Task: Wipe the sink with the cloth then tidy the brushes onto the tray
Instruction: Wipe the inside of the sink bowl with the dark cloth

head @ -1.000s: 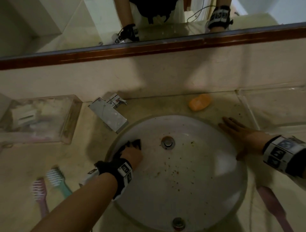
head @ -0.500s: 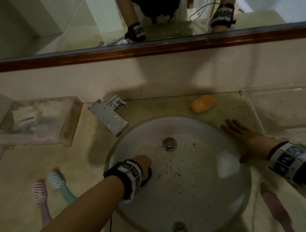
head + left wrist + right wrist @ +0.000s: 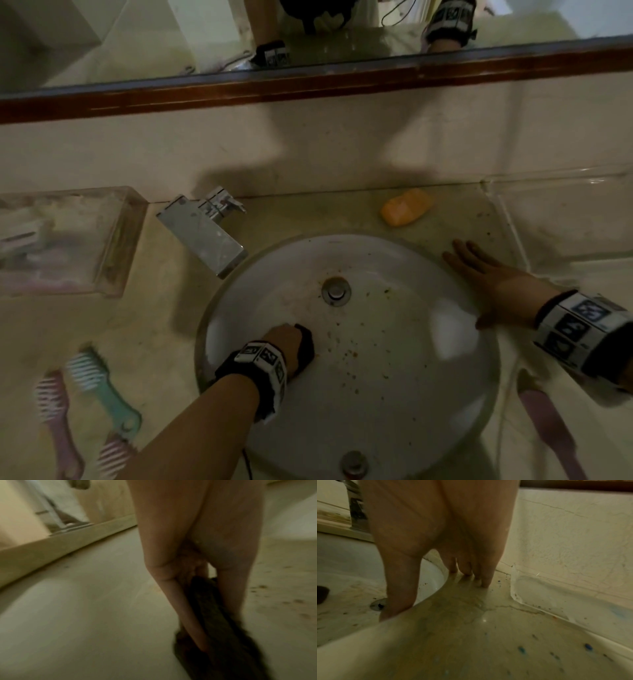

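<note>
A round white sink (image 3: 445, 394) is speckled with brown crumbs around its drain (image 3: 335, 291). My left hand (image 3: 293, 339) is inside the basin at the left and grips a dark cloth (image 3: 307, 346). In the left wrist view the cloth (image 3: 214, 615) is pinched between thumb and fingers against the basin. My right hand (image 3: 474, 265) lies flat on the counter at the sink's right rim, fingers (image 3: 485, 580) straight, thumb over the edge. A teal brush (image 3: 102, 387) and two pink brushes (image 3: 56, 411) (image 3: 113, 455) lie left of the sink, another pink brush (image 3: 548, 428) right.
A chrome tap (image 3: 202, 229) juts over the basin's upper left. A clear tray (image 3: 116, 246) holding small items sits at the far left, another clear tray (image 3: 565, 219) at the far right. Orange soap (image 3: 406, 207) lies behind the sink, under a mirror.
My left hand has dragged the cloth from the basin's upper left, near the tap, down toward its near left side. The right hand has stayed flat on the rim.
</note>
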